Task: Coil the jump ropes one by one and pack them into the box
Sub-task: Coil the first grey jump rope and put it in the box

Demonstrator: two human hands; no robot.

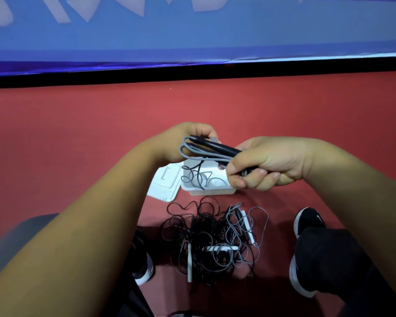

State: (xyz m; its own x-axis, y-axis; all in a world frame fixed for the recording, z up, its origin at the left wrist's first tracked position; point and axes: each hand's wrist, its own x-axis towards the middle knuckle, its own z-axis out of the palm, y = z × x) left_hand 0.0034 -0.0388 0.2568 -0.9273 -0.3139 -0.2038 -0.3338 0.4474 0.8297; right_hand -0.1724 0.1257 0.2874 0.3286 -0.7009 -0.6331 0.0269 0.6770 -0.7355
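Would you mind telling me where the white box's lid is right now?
In the head view, the white lid lies on the red floor just left of the open white box, beyond the tangled jump ropes.

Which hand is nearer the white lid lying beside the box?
Left. The left hand is held just above the lid; the right hand is over the box, farther off.
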